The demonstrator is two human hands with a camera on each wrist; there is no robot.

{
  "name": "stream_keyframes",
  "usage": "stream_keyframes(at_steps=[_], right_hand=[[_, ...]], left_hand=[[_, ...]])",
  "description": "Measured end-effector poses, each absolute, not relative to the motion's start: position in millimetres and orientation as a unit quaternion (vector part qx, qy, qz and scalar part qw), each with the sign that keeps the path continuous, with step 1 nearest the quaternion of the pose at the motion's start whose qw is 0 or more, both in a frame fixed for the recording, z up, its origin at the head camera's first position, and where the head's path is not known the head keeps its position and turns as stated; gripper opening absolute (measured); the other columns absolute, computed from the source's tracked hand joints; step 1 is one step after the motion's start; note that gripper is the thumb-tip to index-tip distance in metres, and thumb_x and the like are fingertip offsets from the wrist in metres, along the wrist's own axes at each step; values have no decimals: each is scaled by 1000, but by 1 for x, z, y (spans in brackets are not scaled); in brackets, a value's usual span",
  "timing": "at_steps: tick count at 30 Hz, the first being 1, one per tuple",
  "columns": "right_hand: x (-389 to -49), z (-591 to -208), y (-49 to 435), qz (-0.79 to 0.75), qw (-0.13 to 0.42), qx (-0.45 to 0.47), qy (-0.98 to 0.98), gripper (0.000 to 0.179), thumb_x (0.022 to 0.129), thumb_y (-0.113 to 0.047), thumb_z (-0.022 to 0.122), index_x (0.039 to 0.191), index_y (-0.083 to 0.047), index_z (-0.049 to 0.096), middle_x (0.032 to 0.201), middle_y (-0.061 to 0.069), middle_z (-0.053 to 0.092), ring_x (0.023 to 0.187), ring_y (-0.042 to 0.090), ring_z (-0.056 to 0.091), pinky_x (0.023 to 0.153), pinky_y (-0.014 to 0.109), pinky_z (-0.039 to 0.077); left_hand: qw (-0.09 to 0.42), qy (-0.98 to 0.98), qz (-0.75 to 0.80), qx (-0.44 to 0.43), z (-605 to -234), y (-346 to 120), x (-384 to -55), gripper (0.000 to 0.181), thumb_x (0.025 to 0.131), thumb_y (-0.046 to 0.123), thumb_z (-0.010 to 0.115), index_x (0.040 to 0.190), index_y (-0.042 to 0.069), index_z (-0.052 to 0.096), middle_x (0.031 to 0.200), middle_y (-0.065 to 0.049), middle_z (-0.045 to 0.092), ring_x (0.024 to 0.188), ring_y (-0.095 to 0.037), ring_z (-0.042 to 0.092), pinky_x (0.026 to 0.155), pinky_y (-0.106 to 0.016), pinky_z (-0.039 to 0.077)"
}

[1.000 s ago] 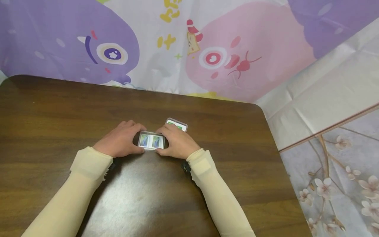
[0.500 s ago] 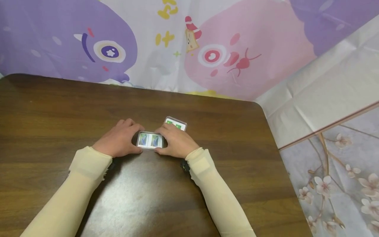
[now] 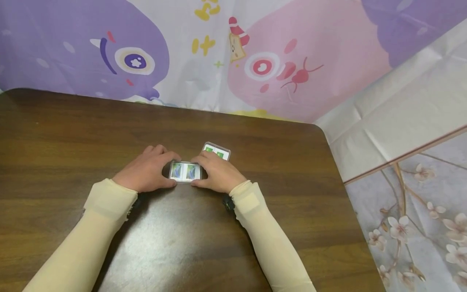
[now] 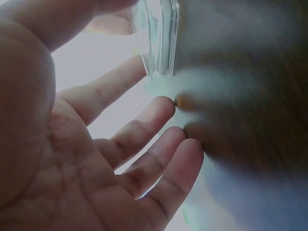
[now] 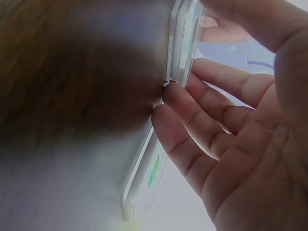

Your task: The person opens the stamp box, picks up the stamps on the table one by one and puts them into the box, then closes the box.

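Observation:
A small clear plastic case (image 3: 185,172) lies on the wooden table, two matching blue-and-green pictures showing through its top. My left hand (image 3: 146,170) holds its left end between thumb and index finger. At the right end, my right hand (image 3: 219,173) pinches it the same way. Side on, the left wrist view shows the case (image 4: 161,36) as stacked clear layers, with the other left fingertips touching the table. Behind the right hand, partly hidden by it, lies a second clear case (image 3: 221,152) with green pictures; its edge (image 5: 142,178) shows in the right wrist view.
The brown wooden table (image 3: 299,211) has a glare patch in front of the hands. A cartoon-printed cloth (image 3: 198,77) hangs along the far edge. On the right stands a pale panel (image 3: 401,113) above a flower-patterned cloth (image 3: 419,211).
Both hands keep hold of the case, which stays almost in place. The head view has tilted slightly, shifting the whole scene a little.

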State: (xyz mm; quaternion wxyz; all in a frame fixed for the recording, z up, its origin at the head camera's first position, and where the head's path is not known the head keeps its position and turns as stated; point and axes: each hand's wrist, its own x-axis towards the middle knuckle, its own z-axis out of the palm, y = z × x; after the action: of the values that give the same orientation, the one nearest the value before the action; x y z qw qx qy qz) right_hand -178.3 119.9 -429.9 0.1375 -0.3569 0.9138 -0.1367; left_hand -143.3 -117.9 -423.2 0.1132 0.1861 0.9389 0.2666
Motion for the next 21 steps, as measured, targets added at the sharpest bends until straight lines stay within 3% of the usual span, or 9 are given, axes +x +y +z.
stream_keyframes(at_steps=[12,21], right_hand=[[-180,-426,124,-141,148,-362,910,63,91,-36,81,143,-11,56,133,4,58,113,14,55,96,28,49],[-180,-429,123,-137,142,-361,911,61,91,-35,80,143,-12,57,130,4,59,108,14,56,92,29,50]], left_hand=[[120,940,266,177,-423,-117,-145,58,81,28,86,133,13,65,121,-15,57,107,-34,49,82,-49,47],[119,938,271,177,-423,-118,-143,57,81,26,86,131,9,65,123,-15,57,108,-34,49,85,-51,47]])
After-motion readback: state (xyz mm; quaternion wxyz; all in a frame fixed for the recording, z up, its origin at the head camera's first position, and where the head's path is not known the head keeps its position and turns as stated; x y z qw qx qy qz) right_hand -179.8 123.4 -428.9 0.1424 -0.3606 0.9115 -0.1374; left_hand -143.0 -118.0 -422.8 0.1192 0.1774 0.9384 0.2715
